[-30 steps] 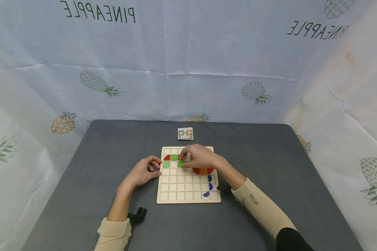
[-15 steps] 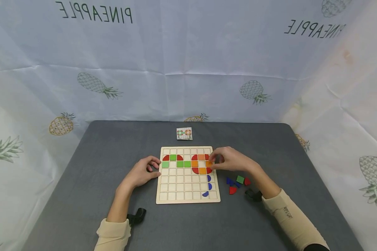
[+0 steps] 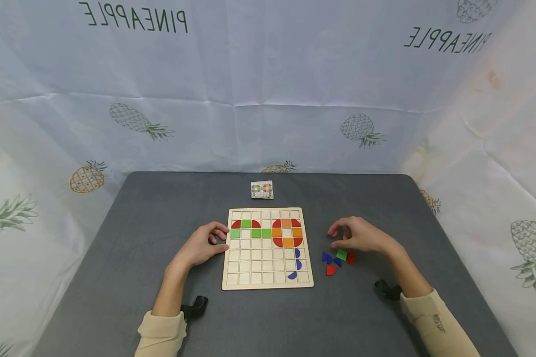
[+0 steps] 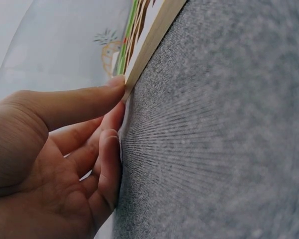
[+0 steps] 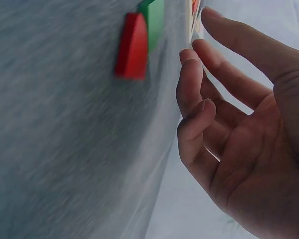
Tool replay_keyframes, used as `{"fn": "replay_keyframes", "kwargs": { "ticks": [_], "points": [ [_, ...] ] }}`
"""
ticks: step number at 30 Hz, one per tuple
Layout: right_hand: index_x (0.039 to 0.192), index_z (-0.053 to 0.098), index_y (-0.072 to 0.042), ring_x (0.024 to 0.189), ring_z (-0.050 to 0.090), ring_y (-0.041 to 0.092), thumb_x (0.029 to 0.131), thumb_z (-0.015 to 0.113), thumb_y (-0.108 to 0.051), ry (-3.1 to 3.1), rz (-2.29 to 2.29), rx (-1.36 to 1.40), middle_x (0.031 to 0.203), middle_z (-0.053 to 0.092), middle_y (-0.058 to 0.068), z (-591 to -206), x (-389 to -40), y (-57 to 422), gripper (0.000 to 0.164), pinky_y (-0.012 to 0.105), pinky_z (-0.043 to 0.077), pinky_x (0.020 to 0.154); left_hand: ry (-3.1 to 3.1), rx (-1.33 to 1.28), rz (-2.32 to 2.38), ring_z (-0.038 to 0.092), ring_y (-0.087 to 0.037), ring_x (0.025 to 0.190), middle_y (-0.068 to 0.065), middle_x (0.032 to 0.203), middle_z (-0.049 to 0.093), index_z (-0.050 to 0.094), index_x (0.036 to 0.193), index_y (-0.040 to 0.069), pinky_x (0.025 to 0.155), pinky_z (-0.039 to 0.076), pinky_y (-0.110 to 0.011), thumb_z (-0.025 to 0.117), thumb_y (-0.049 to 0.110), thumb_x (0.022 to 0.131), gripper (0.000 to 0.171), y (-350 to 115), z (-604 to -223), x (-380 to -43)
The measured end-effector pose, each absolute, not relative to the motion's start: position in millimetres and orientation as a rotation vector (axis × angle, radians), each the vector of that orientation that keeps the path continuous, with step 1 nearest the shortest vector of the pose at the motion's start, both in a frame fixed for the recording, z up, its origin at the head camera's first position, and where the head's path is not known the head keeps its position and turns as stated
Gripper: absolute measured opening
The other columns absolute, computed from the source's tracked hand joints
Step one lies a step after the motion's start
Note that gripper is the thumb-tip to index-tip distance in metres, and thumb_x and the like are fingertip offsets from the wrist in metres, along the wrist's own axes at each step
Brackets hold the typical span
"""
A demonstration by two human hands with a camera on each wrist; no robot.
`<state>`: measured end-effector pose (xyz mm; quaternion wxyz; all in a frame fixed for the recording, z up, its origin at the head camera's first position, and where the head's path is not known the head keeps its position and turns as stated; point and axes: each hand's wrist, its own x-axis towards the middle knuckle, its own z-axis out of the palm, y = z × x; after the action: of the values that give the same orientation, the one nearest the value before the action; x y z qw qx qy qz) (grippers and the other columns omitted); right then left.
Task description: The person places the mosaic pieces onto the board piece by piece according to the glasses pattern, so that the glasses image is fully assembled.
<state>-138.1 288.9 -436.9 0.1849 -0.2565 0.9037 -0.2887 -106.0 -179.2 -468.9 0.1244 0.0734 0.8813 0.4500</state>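
Observation:
A light wooden grid board [image 3: 256,266] lies flat on the dark grey table in the head view. Red quarter-round, green square [image 3: 267,233] and orange square [image 3: 288,242] pieces fill part of its upper rows; blue half-round pieces [image 3: 299,265] lie near its right side. My left hand [image 3: 205,244] rests at the board's left edge, the thumb [image 4: 89,103] touching the rim in the left wrist view. To the right, my right hand [image 3: 359,234] hovers with loosely bent fingers, holding nothing visible. Just in front of it lie a loose green square [image 3: 341,255], red pieces [image 3: 331,270] and small blue pieces [image 3: 326,257].
A small printed pattern card [image 3: 262,190] lies behind the board. The grey table [image 3: 174,203] has a pineapple-printed cloth [image 3: 259,134] hanging behind it and at both sides. Black wrist devices [image 3: 195,307] are worn on both arms.
My right hand has moved from the board's top middle to its right-hand orange square, then right to above the loose pieces. An orange square now fills that cell. The left hand stays put.

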Motion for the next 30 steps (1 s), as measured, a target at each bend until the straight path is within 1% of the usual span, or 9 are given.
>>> {"fn": "replay_keyframes", "kwargs": {
  "ticks": [4,8,11,15,19,22,30],
  "points": [
    [0.119,0.077,-0.006,0.066,0.058,0.002,0.095,0.086,-0.025,2.528,-0.854,-0.705,0.103,0.075,0.007,-440.8,-133.2,303.2,0.032,0.024,0.049,0.06,2.568,0.205,1.313,0.052,-0.02,0.09,-0.015,0.112,0.067,0.067,0.13,0.001,0.081,0.044,-0.034,0.08,0.004,0.096,0.036,-178.7,-468.2,-105.5],
    [0.122,0.076,-0.006,0.063,0.06,0.003,0.094,0.087,-0.023,2.488,-0.882,-0.695,0.088,0.074,0.002,-444.2,-127.8,313.3,0.035,0.024,0.048,0.059,2.569,0.195,1.314,0.052,-0.021,0.089,-0.015,0.111,0.067,0.067,0.13,0.001,0.081,0.044,-0.035,0.081,0.004,0.096,0.036,-178.4,-467.5,-104.8],
    [0.124,0.075,-0.005,0.064,0.063,0.005,0.093,0.087,-0.021,2.46,-0.905,-0.687,0.082,0.073,0.001,-445.3,-124.5,318.2,0.037,0.025,0.049,0.06,2.569,0.189,1.313,0.052,-0.02,0.089,-0.014,0.111,0.068,0.067,0.129,0.001,0.081,0.044,-0.035,0.081,0.004,0.096,0.036,-178.4,-467.3,-104.3],
    [0.124,0.074,-0.006,0.068,0.063,0.005,0.091,0.089,-0.02,2.427,-0.929,-0.686,0.091,0.073,0.005,-446.0,-122.1,322.6,0.039,0.025,0.05,0.062,2.567,0.185,1.313,0.052,-0.02,0.09,-0.014,0.111,0.068,0.067,0.129,0.001,0.081,0.044,-0.034,0.081,0.005,0.096,0.036,-178.7,-467.9,-104.2],
    [0.124,0.074,-0.006,0.071,0.062,0.005,0.09,0.09,-0.021,2.393,-0.935,-0.687,0.108,0.072,0.01,-446.8,-120.1,326.7,0.041,0.025,0.051,0.063,2.56,0.187,1.319,0.052,-0.02,0.09,-0.014,0.111,0.067,0.067,0.129,0.002,0.081,0.044,-0.034,0.081,0.005,0.096,0.036,-178.9,-468.7,-104.6],
    [0.124,0.074,-0.007,0.071,0.06,0.004,0.089,0.091,-0.02,2.381,-0.939,-0.689,0.114,0.071,0.011,-447.4,-118.4,330.6,0.041,0.025,0.051,0.064,2.559,0.193,1.324,0.052,-0.021,0.09,-0.014,0.112,0.067,0.067,0.129,0.002,0.081,0.044,-0.034,0.08,0.004,0.096,0.035,-178.8,-469.0,-105.1],
    [0.118,0.076,-0.009,0.071,0.057,0.004,0.09,0.09,-0.019,2.377,-0.956,-0.688,0.108,0.072,0.009,-449.2,-116.8,338.7,0.033,0.024,0.05,0.063,2.578,0.193,1.311,0.052,-0.02,0.09,-0.014,0.112,0.067,0.067,0.129,0.002,0.081,0.044,-0.034,0.081,0.005,0.096,0.036,-178.3,-469.7,-105.3]
  ]
}}
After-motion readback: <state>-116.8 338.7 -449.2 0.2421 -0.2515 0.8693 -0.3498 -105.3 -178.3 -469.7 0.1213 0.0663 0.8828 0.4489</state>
